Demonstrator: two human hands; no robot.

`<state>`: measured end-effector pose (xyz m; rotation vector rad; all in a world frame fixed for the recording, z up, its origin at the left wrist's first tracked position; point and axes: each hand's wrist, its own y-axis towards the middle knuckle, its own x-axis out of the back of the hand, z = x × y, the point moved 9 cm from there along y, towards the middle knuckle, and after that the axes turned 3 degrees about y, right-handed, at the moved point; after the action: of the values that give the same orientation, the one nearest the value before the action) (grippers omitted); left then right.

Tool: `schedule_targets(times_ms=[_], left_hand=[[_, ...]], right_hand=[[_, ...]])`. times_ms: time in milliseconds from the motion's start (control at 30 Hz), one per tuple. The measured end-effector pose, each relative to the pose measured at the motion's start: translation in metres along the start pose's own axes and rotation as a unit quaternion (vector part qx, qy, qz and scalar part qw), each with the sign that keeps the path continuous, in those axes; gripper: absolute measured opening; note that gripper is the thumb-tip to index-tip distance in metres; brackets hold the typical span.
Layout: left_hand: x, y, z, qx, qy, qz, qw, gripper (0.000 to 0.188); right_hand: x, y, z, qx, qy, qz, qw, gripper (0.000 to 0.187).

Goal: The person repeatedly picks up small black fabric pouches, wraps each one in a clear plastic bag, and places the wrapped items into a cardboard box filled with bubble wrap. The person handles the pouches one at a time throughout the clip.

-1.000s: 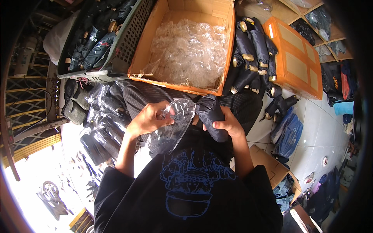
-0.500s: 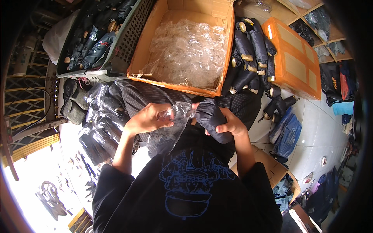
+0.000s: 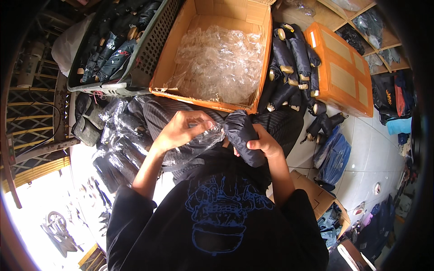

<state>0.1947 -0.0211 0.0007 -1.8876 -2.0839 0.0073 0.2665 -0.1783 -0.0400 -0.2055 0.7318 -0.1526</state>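
Observation:
My right hand (image 3: 267,142) is wrapped round a folded black umbrella (image 3: 243,135) in a gathered fabric cover, held slanting over my lap. My left hand (image 3: 181,130) pinches a clear plastic sleeve (image 3: 199,148) between thumb and fingers. The crumpled sleeve hangs down below that hand, and its upper edge meets the left side of the umbrella's upper end. Whether the umbrella's end is inside the sleeve, I cannot tell.
Ahead stands an open cardboard box (image 3: 156,86) with clear plastic sleeves (image 3: 217,63). A dark crate (image 3: 153,45) of umbrellas is left of it; more black umbrellas (image 3: 285,58) and an orange-taped box (image 3: 339,67) lie right. Plastic-wrapped umbrellas (image 3: 120,153) lie at my left.
My left hand has moved slightly up and right, nearer the umbrella, with the sleeve bunched closer. The umbrella has shifted a little left and stands more upright in my right hand.

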Motion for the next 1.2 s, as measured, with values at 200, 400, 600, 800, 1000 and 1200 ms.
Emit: schedule_targets(times_ms=[200, 400, 600, 800, 1000, 1200], left_hand=[[-0.006, 0.002, -0.002, 0.083, -0.010, -0.043, 0.996, 0.022], [-0.003, 0.003, -0.003, -0.072, 0.062, -0.118, 0.988, 0.020], [0.009, -0.004, 0.009, 0.070, 0.022, -0.163, 0.984, 0.022], [0.011, -0.005, 0.009, 0.040, 0.068, -0.167, 0.983, 0.020], [0.030, -0.006, 0.011, 0.015, -0.121, -0.287, 0.950, 0.020], [0.062, 0.008, -0.008, -0.041, -0.124, -0.403, 0.906, 0.019]], right_hand=[[-0.001, -0.001, 0.002, -0.001, -0.016, -0.007, 1.000, 0.063], [0.005, -0.005, 0.003, 0.024, 0.003, -0.021, 0.999, 0.066], [-0.005, 0.000, 0.013, 0.058, 0.046, -0.001, 0.997, 0.067], [0.008, -0.001, 0.005, 0.047, 0.006, -0.018, 0.999, 0.073], [-0.008, 0.006, 0.010, 0.074, 0.100, 0.009, 0.992, 0.089], [-0.034, 0.011, -0.019, 0.002, 0.085, 0.078, 0.993, 0.096]])
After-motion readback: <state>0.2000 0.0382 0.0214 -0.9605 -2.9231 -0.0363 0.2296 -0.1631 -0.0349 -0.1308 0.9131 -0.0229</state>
